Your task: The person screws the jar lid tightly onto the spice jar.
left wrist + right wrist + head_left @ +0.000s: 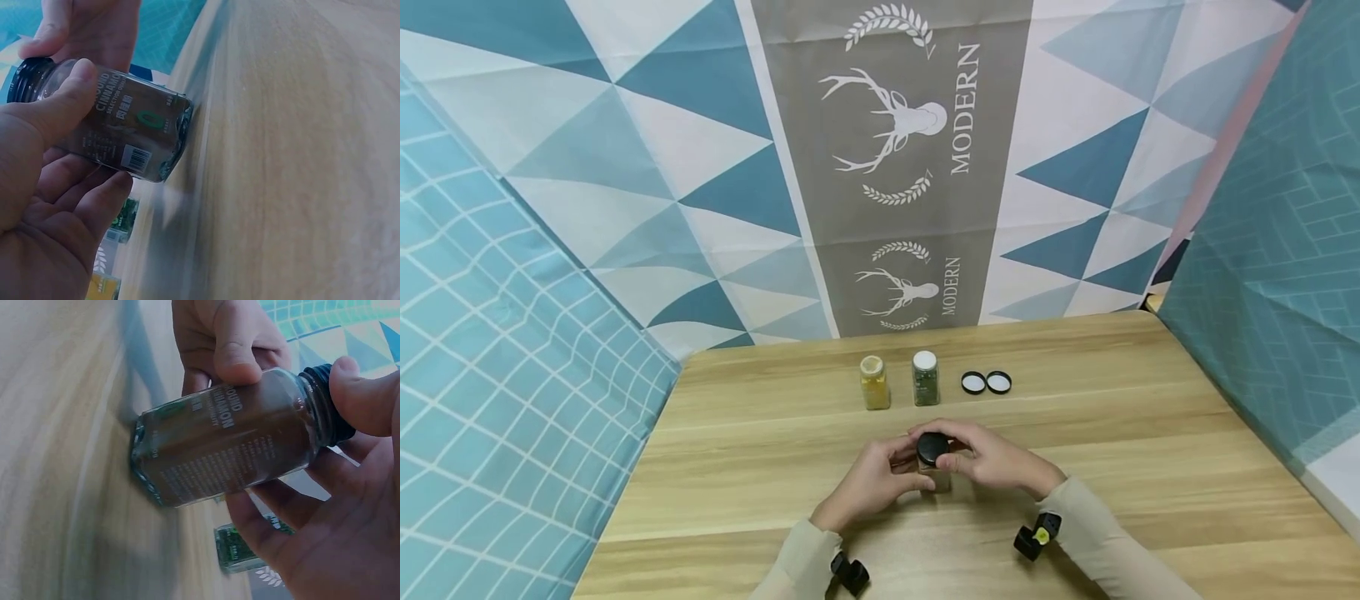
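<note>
Head: cinnamon jar (943, 477) between left hand (872, 477) and right hand (991, 455), black cap (932, 447) on; yellow jar (875, 388), green jar (927, 385) lidless, two lids (973, 382) nearby; seemingly two done, one left | Left wrist: left hand gripped cinnamon jar | Right wrist: right hand pinched black cap, loosening couldn't be told

lower centre of the head view, a brown-filled jar (942, 481) with a black lid (932, 449); above it, a yellow jar (875, 389) and a green jar (927, 387). upper middle, white deer (919, 119) on a grey panel (891, 229). left edge, white-gridded turquoise cloth (490, 375).
</note>
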Demonstrator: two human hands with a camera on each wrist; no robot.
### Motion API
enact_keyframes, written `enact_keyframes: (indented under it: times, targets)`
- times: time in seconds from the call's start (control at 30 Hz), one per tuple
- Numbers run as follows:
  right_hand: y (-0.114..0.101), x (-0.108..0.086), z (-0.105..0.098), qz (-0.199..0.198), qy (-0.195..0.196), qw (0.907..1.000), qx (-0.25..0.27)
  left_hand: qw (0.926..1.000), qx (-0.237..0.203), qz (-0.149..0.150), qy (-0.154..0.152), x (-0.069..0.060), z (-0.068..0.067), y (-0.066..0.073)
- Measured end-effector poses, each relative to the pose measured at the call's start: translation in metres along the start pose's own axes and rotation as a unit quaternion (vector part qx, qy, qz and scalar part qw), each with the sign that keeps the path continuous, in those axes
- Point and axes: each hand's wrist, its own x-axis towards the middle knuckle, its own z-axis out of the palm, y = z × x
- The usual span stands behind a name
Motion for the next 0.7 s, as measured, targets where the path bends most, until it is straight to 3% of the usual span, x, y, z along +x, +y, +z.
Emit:
enact_keyframes:
  times: [0.2,0.43,0.7]
  targets:
    - [-0.005,-0.001,-0.003,0.024,-0.013,0.9995,0.015,1.0,0.007,-0.004,0.0,-0.001,0.001,0.001]
    - [-0.006,-0.006,0.0,0.068,0.029,0.9948,0.07,0.9999,0.003,-0.014,0.004,-0.002,0.002,0.001]
    - [-0.007,-0.015,-0.001,0.075,0.067,0.9927,0.066,0.9998,-0.015,-0.007,0.009,-0.001,0.002,0.002]
